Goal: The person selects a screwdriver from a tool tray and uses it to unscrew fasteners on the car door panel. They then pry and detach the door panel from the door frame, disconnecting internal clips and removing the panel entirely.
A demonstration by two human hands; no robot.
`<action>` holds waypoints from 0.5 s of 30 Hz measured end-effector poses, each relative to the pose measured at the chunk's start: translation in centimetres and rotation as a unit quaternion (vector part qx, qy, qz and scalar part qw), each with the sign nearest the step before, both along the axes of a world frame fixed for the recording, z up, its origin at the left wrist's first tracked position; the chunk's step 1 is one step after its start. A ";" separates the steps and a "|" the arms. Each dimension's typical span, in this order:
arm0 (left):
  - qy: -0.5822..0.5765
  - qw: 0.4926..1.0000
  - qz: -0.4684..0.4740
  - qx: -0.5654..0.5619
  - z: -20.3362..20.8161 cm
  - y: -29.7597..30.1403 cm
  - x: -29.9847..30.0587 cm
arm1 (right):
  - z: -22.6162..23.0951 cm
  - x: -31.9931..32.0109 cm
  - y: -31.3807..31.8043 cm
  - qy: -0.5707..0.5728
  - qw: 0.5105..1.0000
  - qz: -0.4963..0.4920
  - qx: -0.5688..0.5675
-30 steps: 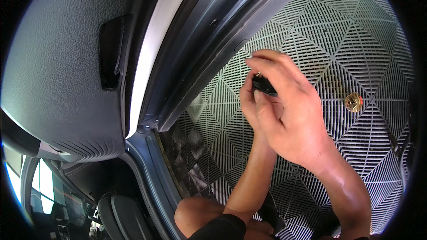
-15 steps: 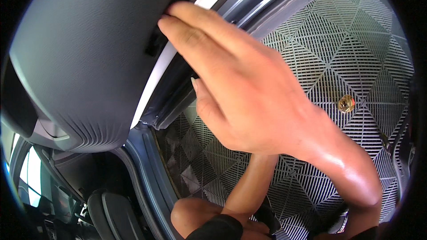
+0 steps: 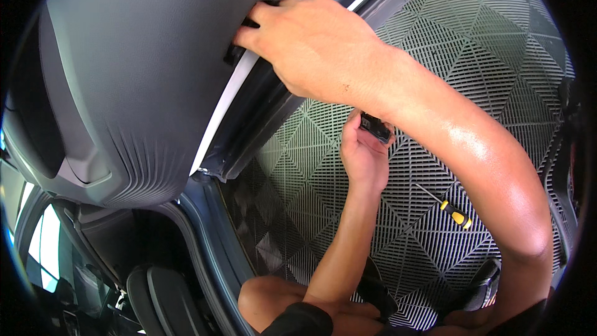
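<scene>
My right hand (image 3: 323,43) reaches across to the grey car door panel (image 3: 149,68). Its thumb and forefinger bend around a black recess (image 3: 233,54) in the panel's edge, next to a white trim strip (image 3: 225,102). What the fingertips touch inside is hidden. Lower down, beneath my right wrist, my left hand (image 3: 365,158) is closed around a small black rectangular part (image 3: 375,127), held palm up. My right forearm hides a little of that part's surroundings.
A yellow and black screwdriver (image 3: 457,214) lies on the grey slatted floor tiles (image 3: 311,143), left of my right forearm. The car's door sill (image 3: 217,236) and a black seat (image 3: 165,298) are at lower left. My shoe (image 3: 485,286) rests at lower right.
My right hand has shifted up, its fingers now bent at the panel recess. My left hand, hidden before, shows with the black part. The screwdriver has come into sight; a gold round object no longer shows.
</scene>
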State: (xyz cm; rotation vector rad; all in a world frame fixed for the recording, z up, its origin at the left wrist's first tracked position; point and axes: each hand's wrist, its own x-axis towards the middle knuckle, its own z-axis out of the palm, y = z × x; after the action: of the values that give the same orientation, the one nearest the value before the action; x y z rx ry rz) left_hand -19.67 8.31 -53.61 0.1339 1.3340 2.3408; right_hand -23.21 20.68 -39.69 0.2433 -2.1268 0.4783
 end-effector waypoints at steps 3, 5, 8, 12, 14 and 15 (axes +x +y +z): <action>-0.061 0.993 0.082 -0.066 -1.8 -0.1 -1.9 | 0.2 0.2 -0.1 -0.012 1.000 0.016 0.003; -0.042 0.987 0.106 -0.109 -3.6 -0.7 -3.3 | -0.5 0.3 -0.2 0.020 0.999 0.036 0.001; 0.009 0.968 0.141 -0.207 -6.8 -1.0 -4.8 | -2.1 -0.5 -0.2 0.063 0.997 0.049 -0.022; 0.070 0.933 0.155 -0.317 -13.4 -6.2 -7.4 | -2.4 -1.1 -0.5 0.057 0.988 0.123 -0.078; 0.095 0.902 0.142 -0.397 -16.4 -8.8 -7.7 | -3.0 -0.6 -1.5 0.069 0.977 0.157 -0.127; 0.102 0.890 0.126 -0.427 -18.1 -9.5 -7.6 | -3.3 -0.2 -2.1 0.076 0.970 0.174 -0.153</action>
State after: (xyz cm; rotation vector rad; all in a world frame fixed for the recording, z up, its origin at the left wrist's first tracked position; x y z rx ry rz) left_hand -27.26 -1.18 -71.67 -0.0768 2.4769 1.7244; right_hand -23.41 18.60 -43.03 0.4632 -1.8340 0.9536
